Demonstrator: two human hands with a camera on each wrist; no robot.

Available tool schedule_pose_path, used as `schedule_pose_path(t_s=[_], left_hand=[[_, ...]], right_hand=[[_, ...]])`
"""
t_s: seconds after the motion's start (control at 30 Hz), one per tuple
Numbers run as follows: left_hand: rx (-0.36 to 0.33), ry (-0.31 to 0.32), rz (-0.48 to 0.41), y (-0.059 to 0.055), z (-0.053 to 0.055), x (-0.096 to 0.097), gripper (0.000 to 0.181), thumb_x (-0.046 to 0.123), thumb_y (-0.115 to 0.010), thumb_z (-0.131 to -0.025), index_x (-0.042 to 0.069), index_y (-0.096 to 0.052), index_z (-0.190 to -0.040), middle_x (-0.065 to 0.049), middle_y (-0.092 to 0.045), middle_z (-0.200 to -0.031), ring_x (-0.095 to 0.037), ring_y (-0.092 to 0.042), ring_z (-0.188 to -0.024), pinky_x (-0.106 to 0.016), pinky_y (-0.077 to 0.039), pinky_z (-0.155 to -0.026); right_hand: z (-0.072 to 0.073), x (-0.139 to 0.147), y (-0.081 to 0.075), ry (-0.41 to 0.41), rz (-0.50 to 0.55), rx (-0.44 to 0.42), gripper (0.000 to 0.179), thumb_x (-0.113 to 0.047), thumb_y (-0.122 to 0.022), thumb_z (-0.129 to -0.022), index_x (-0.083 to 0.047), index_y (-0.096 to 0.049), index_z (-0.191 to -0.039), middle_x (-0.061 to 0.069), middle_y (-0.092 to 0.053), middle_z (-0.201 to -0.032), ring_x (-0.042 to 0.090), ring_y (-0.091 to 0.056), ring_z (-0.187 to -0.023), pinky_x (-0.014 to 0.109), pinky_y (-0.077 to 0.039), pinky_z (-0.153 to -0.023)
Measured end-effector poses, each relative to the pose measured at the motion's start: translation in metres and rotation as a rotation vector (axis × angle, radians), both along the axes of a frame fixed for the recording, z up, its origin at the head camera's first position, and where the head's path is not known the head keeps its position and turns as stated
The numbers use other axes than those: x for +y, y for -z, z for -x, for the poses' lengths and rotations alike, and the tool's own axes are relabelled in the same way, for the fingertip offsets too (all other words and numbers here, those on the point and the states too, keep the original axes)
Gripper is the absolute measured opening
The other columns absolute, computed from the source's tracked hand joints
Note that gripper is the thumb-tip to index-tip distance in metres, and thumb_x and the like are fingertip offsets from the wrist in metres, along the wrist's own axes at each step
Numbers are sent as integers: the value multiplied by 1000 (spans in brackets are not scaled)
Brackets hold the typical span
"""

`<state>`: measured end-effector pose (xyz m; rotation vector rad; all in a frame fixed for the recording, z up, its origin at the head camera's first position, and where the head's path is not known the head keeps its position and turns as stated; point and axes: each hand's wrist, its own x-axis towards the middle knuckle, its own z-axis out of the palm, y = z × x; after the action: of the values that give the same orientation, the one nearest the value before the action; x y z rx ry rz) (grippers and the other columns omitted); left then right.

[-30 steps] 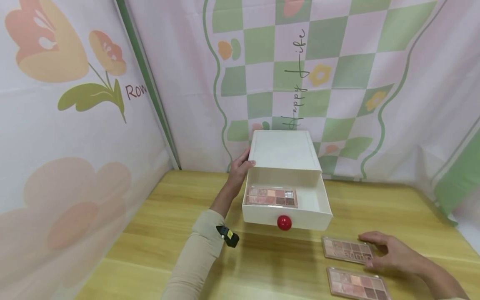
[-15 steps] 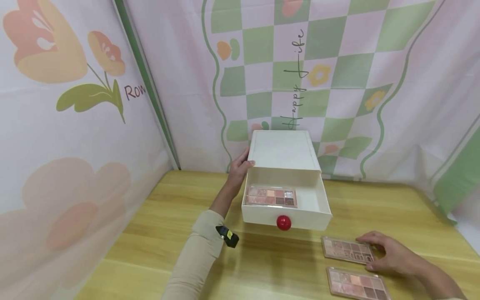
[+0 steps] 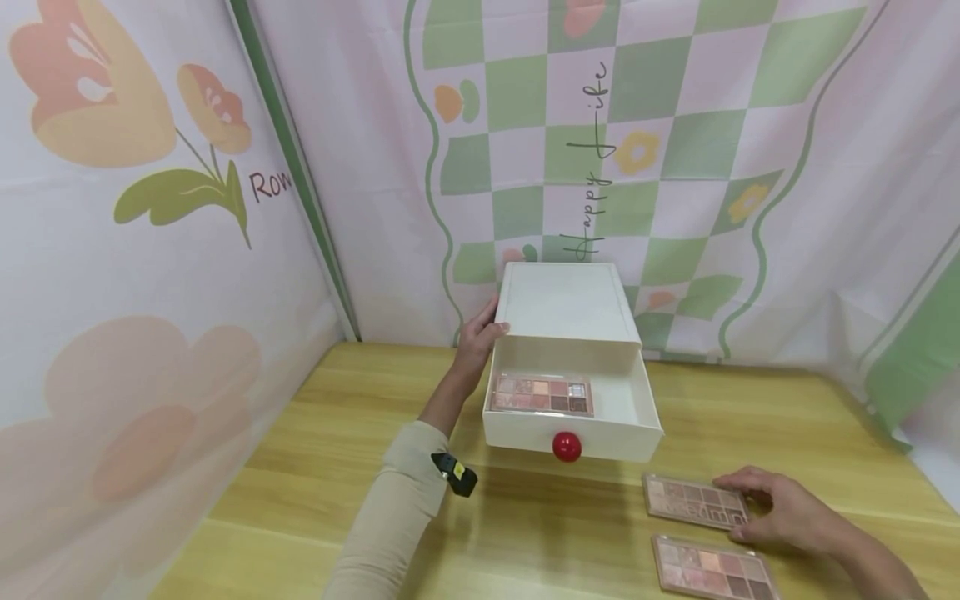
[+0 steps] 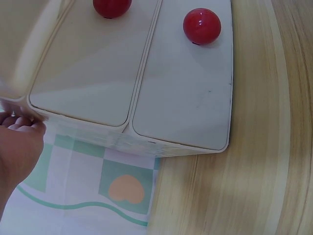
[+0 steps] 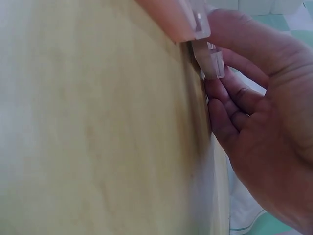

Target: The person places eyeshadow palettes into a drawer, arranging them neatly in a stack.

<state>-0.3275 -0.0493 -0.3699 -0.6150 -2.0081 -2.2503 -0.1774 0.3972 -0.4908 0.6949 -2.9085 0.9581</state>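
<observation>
A white drawer unit (image 3: 567, 300) stands at the back of the table, its top drawer (image 3: 622, 398) pulled out by a red knob's (image 3: 567, 447) front. An eyeshadow palette (image 3: 542, 395) lies in the drawer's left part. My left hand (image 3: 474, 346) grips the unit's left side, thumb at the top front edge. At the right, my right hand (image 3: 787, 510) holds the right end of a second eyeshadow palette (image 3: 693, 502) between thumb and fingers, the palette flat on the table. A third palette (image 3: 716, 568) lies just nearer. The right wrist view shows clear palette edges (image 5: 211, 61) beside the fingers.
Below the open drawer, the left wrist view shows two shut drawers (image 4: 183, 93) with red knobs (image 4: 202, 26). The wooden table (image 3: 300, 467) reaches a patterned curtain (image 3: 375, 208) behind. A small black device (image 3: 455, 474) sits on the left sleeve.
My right fingers have settled slightly closer around the right end of the palette. The left hand, drawer and other palettes stay where they were.
</observation>
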Motion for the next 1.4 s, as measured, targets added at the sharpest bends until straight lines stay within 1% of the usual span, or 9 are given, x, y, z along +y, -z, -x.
schedule_pose_path(t_s=[0.23, 0.43, 0.53, 0.67, 0.93, 1.0, 1.13, 1.23, 1.4], left_hand=[[2, -7, 0, 0, 0, 1, 75, 21, -53, -90, 0, -28, -158, -16, -25, -168, -31, -25, -158, -42, -25, -130], [8, -3, -8, 1, 1, 1, 74, 19, -52, -91, 0, -28, -158, -17, -25, -168, -32, -25, -157, -42, -25, -129], [7, -1, -7, 2, 1, 0, 74, 20, -52, -90, 0, -28, -158, -17, -25, -168, -32, -25, -157, -42, -25, -129], [10, 0, -1, 2, 1, 1, 74, 20, -53, -91, 0, -28, -158, -16, -25, -168, -31, -25, -158, -41, -25, -130], [11, 12, -6, 0, 2, 0, 73, 19, -52, -92, 0, -27, -158, -17, -23, -169, -31, -24, -158, -41, -23, -130], [11, 16, -8, 0, 3, 0, 73, 18, -51, -92, -1, -27, -158, -17, -23, -169, -32, -23, -158, -41, -23, -130], [6, 15, -10, 1, 3, -1, 73, 18, -52, -92, 0, -27, -158, -16, -23, -169, -31, -24, -158, -41, -23, -130], [5, 12, -11, 1, 2, -1, 72, 17, -52, -92, 0, -27, -158, -16, -24, -169, -31, -24, -158, -41, -23, -130], [11, 12, -13, 0, 2, -1, 71, 16, -52, -93, 0, -27, -158, -16, -24, -169, -31, -24, -158, -41, -23, -130]], right_hand=[[0, -2, 3, 6, 19, 51, 53, -16, -91, -68, -4, -73, -117, -18, -67, -105, -19, -50, -100, 1, -41, -81], [-1, -3, 2, 21, 10, 48, 51, -15, -90, -70, -5, -73, -117, -20, -66, -103, -17, -50, -97, 5, -44, -78], [-3, -4, -2, 38, -3, 6, 51, -16, -89, -72, -6, -73, -119, -15, -67, -105, -17, -51, -97, 7, -46, -78], [-5, -7, -9, 81, -24, -50, 56, -19, -89, -71, -5, -71, -122, -1, -69, -109, -17, -52, -96, 13, -52, -79], [-6, -8, -19, 79, 0, -16, 56, -15, -89, -71, 1, -69, -121, 14, -68, -110, -19, -51, -95, 17, -56, -76], [-6, -7, -22, 76, 15, 4, 55, -14, -89, -72, 2, -70, -121, 11, -68, -110, -19, -51, -95, 16, -57, -76], [-6, -5, -29, 73, 40, 30, 52, -13, -88, -72, 0, -71, -120, -11, -66, -108, -17, -53, -95, 15, -55, -77], [-7, -4, -34, 75, 39, 41, 51, -13, -87, -73, -3, -71, -120, -22, -63, -108, -17, -53, -97, 15, -54, -77], [-9, -1, -44, 98, 30, 40, 49, -13, -86, -74, -7, -72, -121, -28, -60, -115, -18, -51, -99, 17, -53, -77]])
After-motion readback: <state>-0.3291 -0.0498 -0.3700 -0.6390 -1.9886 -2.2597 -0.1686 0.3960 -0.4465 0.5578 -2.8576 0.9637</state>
